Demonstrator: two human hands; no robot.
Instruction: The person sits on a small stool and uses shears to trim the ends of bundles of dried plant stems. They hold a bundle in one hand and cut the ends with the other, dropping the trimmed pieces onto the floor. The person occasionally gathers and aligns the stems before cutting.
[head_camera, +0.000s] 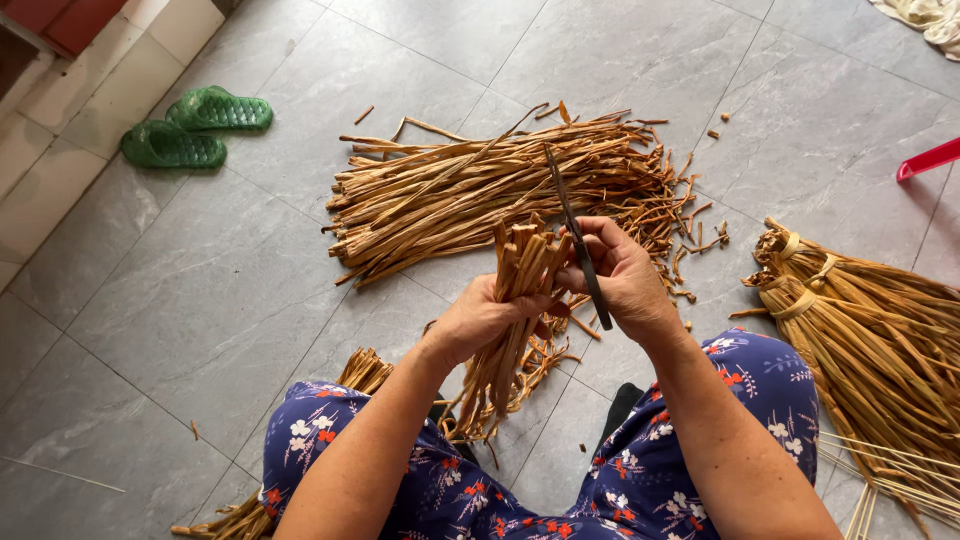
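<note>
Left hand (478, 322) clamped round a bundle of dry strips (520, 290), ends up & level for trimming; right hand (622, 275) shut on a knife (577, 235), blade twd 12 o'clock; loose pile (480, 190) on floor (200, 300) at 12

green sandals (196, 127), tan-brown strips (500, 185), blue floral trousers (640, 470)

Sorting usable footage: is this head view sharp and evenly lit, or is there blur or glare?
Head view: soft, even daylight; bundle of dried strips and both hands, left, right, look sharp; mild sheen on the grey floor tiles, only faint shadows; slight wide-angle stretch at the edges.
</note>
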